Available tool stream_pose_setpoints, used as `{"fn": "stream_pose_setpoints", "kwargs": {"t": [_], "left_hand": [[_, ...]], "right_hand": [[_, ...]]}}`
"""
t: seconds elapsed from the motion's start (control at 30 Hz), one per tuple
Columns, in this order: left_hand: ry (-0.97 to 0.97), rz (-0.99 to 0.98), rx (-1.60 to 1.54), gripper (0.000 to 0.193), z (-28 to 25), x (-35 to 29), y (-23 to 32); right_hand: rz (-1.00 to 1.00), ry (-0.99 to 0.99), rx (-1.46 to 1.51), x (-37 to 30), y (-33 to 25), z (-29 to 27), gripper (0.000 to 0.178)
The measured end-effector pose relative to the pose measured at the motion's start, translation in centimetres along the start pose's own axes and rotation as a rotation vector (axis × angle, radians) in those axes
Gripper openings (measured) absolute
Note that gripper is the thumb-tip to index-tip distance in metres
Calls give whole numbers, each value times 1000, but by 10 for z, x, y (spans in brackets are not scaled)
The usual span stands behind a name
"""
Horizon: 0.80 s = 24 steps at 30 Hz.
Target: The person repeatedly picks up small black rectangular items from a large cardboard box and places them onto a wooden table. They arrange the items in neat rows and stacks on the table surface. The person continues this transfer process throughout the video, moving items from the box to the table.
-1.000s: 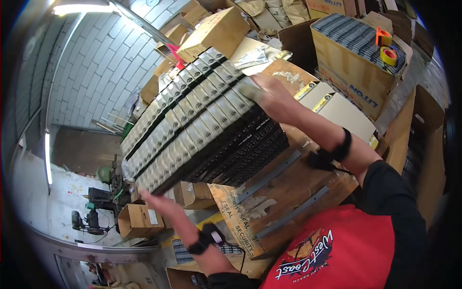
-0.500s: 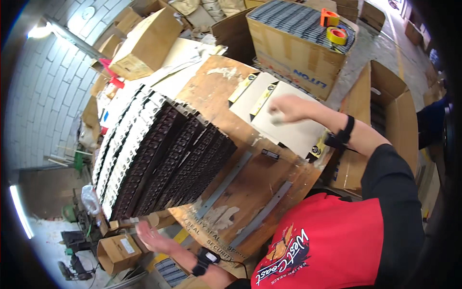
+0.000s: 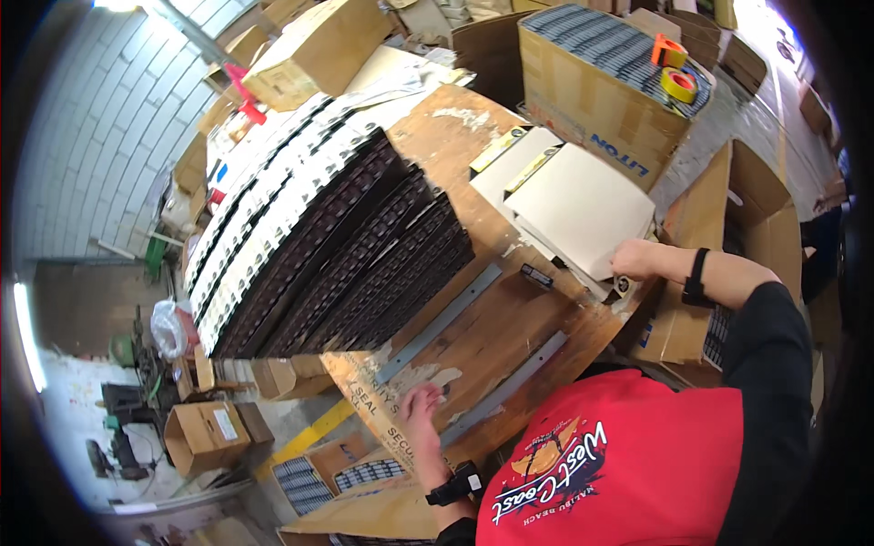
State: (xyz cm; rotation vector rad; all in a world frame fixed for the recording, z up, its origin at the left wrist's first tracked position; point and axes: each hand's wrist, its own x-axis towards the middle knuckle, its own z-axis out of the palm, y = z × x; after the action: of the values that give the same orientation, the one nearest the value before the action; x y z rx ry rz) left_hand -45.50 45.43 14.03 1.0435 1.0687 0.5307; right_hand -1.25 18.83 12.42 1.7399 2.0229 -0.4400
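Since half a second ago the right hand (image 3: 634, 260) has slid off the middle of the pale card sheets (image 3: 583, 209) to their near corner, and the left hand (image 3: 421, 402) has swung in over the desk's (image 3: 492, 338) left edge. The sheets lie along the desk's right edge; the stack of black strips (image 3: 364, 264) stands toward its far-left corner. Right fingers curl narrow there, gripping or not I can't tell; left fingers hang loosely apart, empty. Looks like taking hold of the top sheet, calling next for a clean pinch.
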Motion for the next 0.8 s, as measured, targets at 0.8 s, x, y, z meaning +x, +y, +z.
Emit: {"fn": "stream_pose_setpoints", "kwargs": {"t": [0.8], "left_hand": [[387, 306, 1191, 40, -51, 9, -97]], "right_hand": [[366, 276, 121, 204, -203, -56, 49]]}}
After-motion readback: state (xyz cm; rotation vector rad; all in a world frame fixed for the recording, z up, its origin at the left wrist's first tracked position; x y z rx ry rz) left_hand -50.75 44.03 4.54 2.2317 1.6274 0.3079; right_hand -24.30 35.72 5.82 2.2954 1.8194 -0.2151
